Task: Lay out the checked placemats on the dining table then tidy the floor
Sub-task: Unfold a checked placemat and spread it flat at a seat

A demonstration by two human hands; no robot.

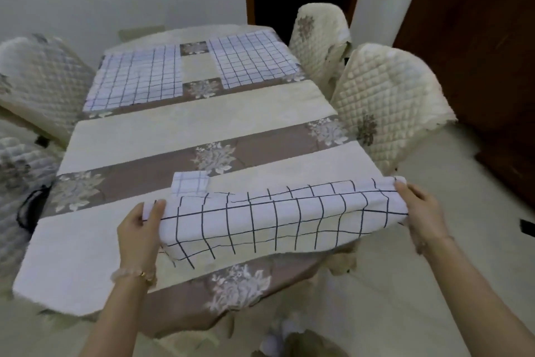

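Crosswise, checked placemat (275,220) with long axis left-right, ends gripped in left hand (139,229) and right hand (421,212).

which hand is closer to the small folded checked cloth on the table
Left. The left hand grips one end of the held placemat, just near-left of the folded cloth; the right hand grips the other end, far to the cloth's right.

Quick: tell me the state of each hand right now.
Left hand: closed, gripping the placemat at its left end.
Right hand: closed, gripping the same placemat's right end.
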